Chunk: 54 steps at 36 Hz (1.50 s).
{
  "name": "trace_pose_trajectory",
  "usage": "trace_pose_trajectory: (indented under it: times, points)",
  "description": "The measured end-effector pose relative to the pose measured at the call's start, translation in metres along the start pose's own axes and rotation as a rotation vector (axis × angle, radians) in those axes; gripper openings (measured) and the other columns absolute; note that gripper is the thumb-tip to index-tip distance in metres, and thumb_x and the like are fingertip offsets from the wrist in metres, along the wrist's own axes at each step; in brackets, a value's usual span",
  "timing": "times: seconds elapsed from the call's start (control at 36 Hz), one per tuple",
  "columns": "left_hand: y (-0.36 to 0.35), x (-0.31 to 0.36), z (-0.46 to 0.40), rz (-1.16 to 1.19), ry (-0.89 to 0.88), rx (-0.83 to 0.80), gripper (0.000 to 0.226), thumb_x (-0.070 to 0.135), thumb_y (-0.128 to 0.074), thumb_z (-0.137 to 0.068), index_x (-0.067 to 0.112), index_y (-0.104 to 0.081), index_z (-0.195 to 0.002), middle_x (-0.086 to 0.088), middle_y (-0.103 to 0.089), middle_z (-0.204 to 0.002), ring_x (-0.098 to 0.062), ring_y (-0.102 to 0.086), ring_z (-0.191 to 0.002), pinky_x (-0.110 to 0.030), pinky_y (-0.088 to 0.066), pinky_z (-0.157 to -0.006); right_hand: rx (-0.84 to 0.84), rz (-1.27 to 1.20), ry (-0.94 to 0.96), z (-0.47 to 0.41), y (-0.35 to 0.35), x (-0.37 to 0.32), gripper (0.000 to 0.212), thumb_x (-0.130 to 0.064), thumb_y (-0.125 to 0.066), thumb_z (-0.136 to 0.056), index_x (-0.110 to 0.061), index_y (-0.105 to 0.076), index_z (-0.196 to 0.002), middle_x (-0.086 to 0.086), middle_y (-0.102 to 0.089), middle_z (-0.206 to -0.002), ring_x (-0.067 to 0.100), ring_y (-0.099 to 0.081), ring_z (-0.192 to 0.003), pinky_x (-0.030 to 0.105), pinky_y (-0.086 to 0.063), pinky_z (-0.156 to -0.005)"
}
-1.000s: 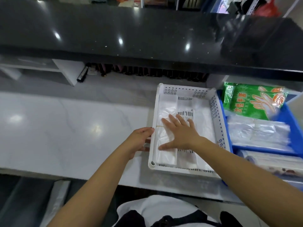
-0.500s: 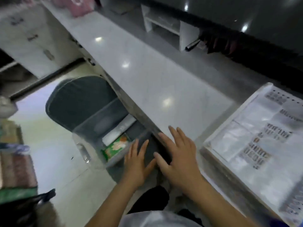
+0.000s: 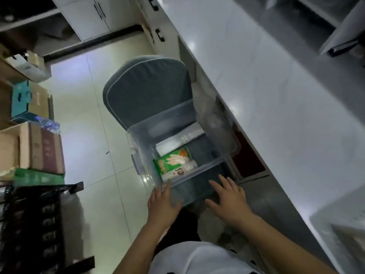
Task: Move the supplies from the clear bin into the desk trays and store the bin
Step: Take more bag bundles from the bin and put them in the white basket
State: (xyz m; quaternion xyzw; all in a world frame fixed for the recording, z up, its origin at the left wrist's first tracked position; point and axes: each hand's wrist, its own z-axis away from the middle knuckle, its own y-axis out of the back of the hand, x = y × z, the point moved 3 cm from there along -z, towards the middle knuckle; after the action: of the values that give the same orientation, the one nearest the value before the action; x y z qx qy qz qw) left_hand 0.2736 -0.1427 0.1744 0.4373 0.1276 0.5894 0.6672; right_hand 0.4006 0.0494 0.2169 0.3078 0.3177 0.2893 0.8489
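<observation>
Both hands reach down toward the near wall of the bin (image 3: 181, 153), fingers straight and spread, holding nothing. The left hand (image 3: 162, 202) lies against the bin's near left corner; the right hand (image 3: 229, 196) hovers just beside the near right corner (whether it touches the plastic I cannot tell). They are apart, one at each end of that wall.

The bin sits on a grey chair (image 3: 146, 91) beside the desk (image 3: 276, 107), and it is not emptied: a green pack (image 3: 171, 162) lies at its near left corner, and a white bundle (image 3: 177, 140) lies just beyond it, toward the far wall.

By my reading, the step in hand is fetching more supplies. Next, a hand must clear the rim, dip inside, and close on the pack or bundle before carrying it up to the trays.
</observation>
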Motion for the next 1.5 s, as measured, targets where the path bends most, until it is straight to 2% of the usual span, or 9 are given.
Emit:
trace_pose_trajectory:
  times: [0.14,0.33,0.47,0.53,0.64,0.75,1.06,1.39,1.5]
  points:
    - [0.034,-0.008,-0.089,0.03,-0.011,-0.043,0.077,0.048,-0.059,-0.091,0.026,-0.023,-0.156,-0.007,-0.023,-0.162,-0.028,-0.026,-0.146,-0.04,-0.028,-0.117,-0.119,0.122,-0.026,-0.066,-0.005,-0.013,0.073,-0.061,-0.041,-0.095,-0.033,-0.015,-0.158,0.001,-0.003,-0.168,0.026,0.004,-0.154,0.053,-0.006,-0.121]
    - [0.031,-0.019,-0.231,-0.112,-0.011,-0.18,0.071,0.037,-0.062,-0.084,0.023,-0.037,-0.149,-0.012,-0.044,-0.148,-0.036,-0.044,-0.131,-0.047,-0.043,-0.104,-0.172,0.277,-0.016,-0.123,-0.04,-0.002,0.077,-0.06,-0.034,-0.096,-0.038,0.008,-0.157,0.001,0.025,-0.164,0.031,0.023,-0.15,0.06,0.003,-0.117]
    - [0.0,-0.026,-0.318,-0.318,0.011,-0.307,0.079,0.037,-0.058,-0.09,0.027,-0.017,-0.156,-0.007,-0.014,-0.164,-0.035,-0.022,-0.146,-0.054,-0.026,-0.114,-0.124,0.243,-0.07,-0.142,-0.063,0.01,0.076,-0.062,-0.031,-0.096,-0.041,0.01,-0.156,-0.002,0.036,-0.158,0.03,0.028,-0.148,0.061,-0.011,-0.116]
    - [-0.01,-0.024,-0.347,-0.333,-0.022,-0.271,0.077,0.034,-0.058,-0.091,0.025,-0.017,-0.156,-0.009,-0.014,-0.164,-0.035,-0.019,-0.147,-0.054,-0.023,-0.116,-0.09,0.213,-0.073,-0.144,-0.07,0.01,0.075,-0.061,-0.035,-0.095,-0.042,0.001,-0.157,-0.001,0.028,-0.161,0.031,0.027,-0.147,0.064,-0.018,-0.113]
    - [-0.027,-0.013,-0.385,-0.317,-0.11,-0.205,0.077,0.029,-0.061,-0.092,0.022,-0.02,-0.157,-0.011,-0.021,-0.162,-0.035,-0.022,-0.145,-0.054,-0.031,-0.111,0.034,0.219,-0.077,-0.143,-0.074,0.011,0.079,-0.058,-0.061,-0.084,-0.031,-0.035,-0.154,0.009,-0.018,-0.165,0.04,-0.015,-0.149,0.067,-0.043,-0.094]
    - [-0.035,0.0,-0.402,-0.358,-0.153,-0.119,0.073,0.026,-0.063,-0.089,0.019,-0.027,-0.153,-0.013,-0.033,-0.152,-0.037,-0.033,-0.135,-0.052,-0.047,-0.093,0.121,0.258,-0.023,-0.142,-0.09,0.012,0.077,-0.059,-0.049,-0.087,-0.03,-0.03,-0.156,0.014,-0.017,-0.165,0.045,-0.011,-0.15,0.069,-0.035,-0.101]
    - [-0.05,0.01,-0.421,-0.641,-0.17,0.005,0.064,0.006,-0.056,-0.089,0.013,-0.029,-0.147,-0.019,-0.04,-0.143,-0.04,-0.047,-0.122,-0.051,-0.055,-0.078,0.261,0.237,0.04,-0.15,-0.111,0.02,0.084,-0.053,-0.056,-0.084,-0.035,-0.019,-0.158,0.01,-0.007,-0.168,0.044,-0.004,-0.152,0.069,-0.016,-0.109]
    - [0.005,0.018,-0.384,-0.306,-0.241,0.018,0.047,0.007,-0.058,-0.092,0.014,-0.05,-0.137,-0.022,-0.06,-0.126,-0.043,-0.059,-0.11,-0.049,-0.049,-0.089,0.098,0.115,-0.041,-0.143,-0.085,0.013,0.092,-0.048,-0.065,-0.071,-0.038,-0.028,-0.154,0.007,-0.02,-0.166,0.037,-0.012,-0.151,0.066,-0.043,-0.092]
    - [0.033,0.016,-0.339,0.073,-0.084,-0.054,0.046,-0.001,-0.053,-0.088,0.012,-0.057,-0.132,-0.019,-0.064,-0.123,-0.038,-0.06,-0.111,-0.034,-0.045,-0.084,0.021,-0.052,-0.102,-0.139,-0.069,0.009,0.077,-0.054,-0.046,-0.082,-0.043,-0.018,-0.153,-0.006,0.016,-0.165,0.023,0.012,-0.153,0.067,-0.019,-0.11]
